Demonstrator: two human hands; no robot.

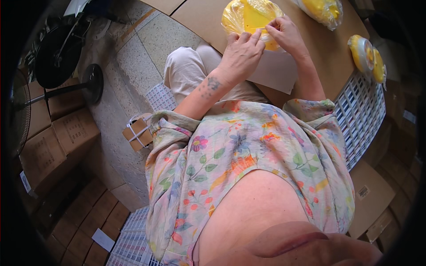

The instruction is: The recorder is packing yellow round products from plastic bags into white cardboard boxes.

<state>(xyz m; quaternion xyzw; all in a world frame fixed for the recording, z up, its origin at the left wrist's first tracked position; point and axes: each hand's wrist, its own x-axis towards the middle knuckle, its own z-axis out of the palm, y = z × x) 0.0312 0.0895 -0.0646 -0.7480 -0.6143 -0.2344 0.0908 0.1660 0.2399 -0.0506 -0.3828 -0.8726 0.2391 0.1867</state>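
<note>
A round yellow item wrapped in a clear plastic bag (234,17) lies at the table's near side, with a flat bright yellow piece (256,14) on top. My left hand (242,53) rests at its near edge, fingers bent and pressed together on the plastic. From the right, my right hand (289,37) pinches at the wrap with thumb and forefinger, close to the left fingertips. What exactly lies between the fingers is too small to make out. Beneath the hands, a pale sheet (277,73) hangs over the table edge.
The brown cardboard-topped table (202,22) holds another yellow bagged item (321,11) at the far right. More wrapped yellow pieces (366,55) sit at the right above a woven plastic surface (361,115). Cartons (75,128) and a black fan stand (92,84) occupy the left.
</note>
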